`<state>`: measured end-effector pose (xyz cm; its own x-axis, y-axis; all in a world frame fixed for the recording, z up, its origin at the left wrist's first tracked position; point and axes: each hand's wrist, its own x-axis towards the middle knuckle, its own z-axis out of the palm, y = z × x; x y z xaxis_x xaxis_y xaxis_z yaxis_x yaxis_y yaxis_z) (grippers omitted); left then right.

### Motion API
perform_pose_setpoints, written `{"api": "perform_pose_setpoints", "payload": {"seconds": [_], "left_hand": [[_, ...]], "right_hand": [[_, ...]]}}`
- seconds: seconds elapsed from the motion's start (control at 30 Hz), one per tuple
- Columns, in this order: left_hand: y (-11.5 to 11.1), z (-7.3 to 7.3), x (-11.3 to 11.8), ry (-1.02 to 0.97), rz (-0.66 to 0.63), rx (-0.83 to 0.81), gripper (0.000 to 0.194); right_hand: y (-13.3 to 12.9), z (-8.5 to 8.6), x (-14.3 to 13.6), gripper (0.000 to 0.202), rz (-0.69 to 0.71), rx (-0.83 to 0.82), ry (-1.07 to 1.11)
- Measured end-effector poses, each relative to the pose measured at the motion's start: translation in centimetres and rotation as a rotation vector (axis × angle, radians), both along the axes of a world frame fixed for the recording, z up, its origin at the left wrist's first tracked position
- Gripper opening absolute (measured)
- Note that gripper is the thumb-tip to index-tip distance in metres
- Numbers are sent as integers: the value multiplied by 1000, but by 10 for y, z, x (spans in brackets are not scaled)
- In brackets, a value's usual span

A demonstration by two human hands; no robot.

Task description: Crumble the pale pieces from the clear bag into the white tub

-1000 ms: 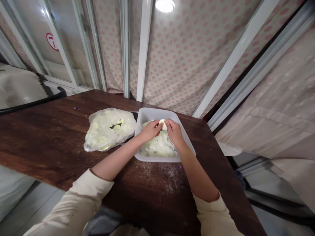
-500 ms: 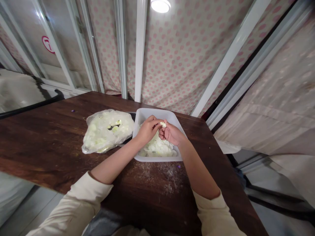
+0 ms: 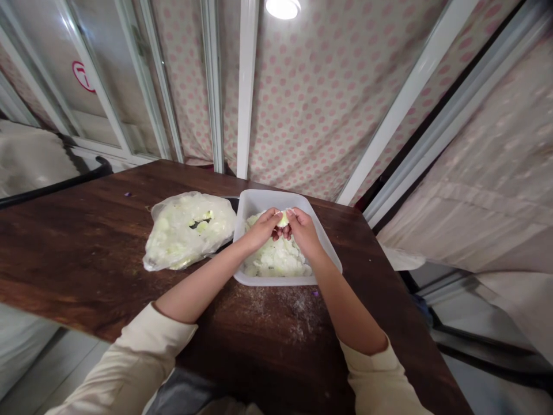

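Observation:
Both hands meet over a white plastic tub (image 3: pixel 332 259). My left hand (image 3: pixel 264 226) and my right hand (image 3: pixel 303 229) pinch a small pale piece (image 3: pixel 283 219), white with yellow-green, between thumbs and fingers. It looks like a flower head or a bunch of petals, but I cannot tell its exact kind. Below the hands, a heap of loose white, petal-like bits (image 3: pixel 276 259) fills the tub's lower part. Left of the tub lies a clear plastic bag (image 3: pixel 166 230) holding similar white and yellow-green pieces. Its torn opening shows several of them.
The tub and bag rest on a dark brown wooden table (image 3: pixel 86 242). A black object (image 3: pixel 233 203) shows between them. Fine white specks (image 3: pixel 298 314) and a purple scrap (image 3: pixel 315 293) lie near the tub's front. Behind the table stand white frames (image 3: pixel 246 104) and a pink-dotted curtain (image 3: pixel 311 115).
My right hand has turned over from palm showing to its back showing. The pale piece now sits between both thumbs, showing more yellow-green. Tub and bag stay in place.

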<state>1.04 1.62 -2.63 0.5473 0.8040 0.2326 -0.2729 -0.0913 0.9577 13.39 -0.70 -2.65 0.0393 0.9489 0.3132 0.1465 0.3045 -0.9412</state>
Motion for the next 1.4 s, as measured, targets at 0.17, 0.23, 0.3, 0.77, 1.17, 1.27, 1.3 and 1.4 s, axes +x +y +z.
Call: {"api": "perform_pose_setpoints", "payload": {"seconds": [0.17,0.23,0.3,0.77,1.17,1.27,1.3,1.4], "left_hand": [[1,1,-2,57,72,-33,19],[2,1,-2,76,92,-19,20],[3,0,-3,83,112,7,24],[1,3,-2,79,108,-68,32],[4,0,-4,95,146,-9,41],[1,3,-3,80,58,-35,36],[0,4,-3,79,59,-48,33],[-2,7,-3,76,145,-79,29]], "right_hand": [[3,-3,4,31,-253,54,-156],[4,-4,5,28,-232,55,-194],[5,-5,3,28,-177,50,-182],[3,-1,7,29,-283,113,-229],[1,0,-2,30,1,143,-211],[1,0,2,29,-174,168,-249],[0,0,4,28,-247,181,-280],[-1,0,6,27,-377,222,-340]]}}
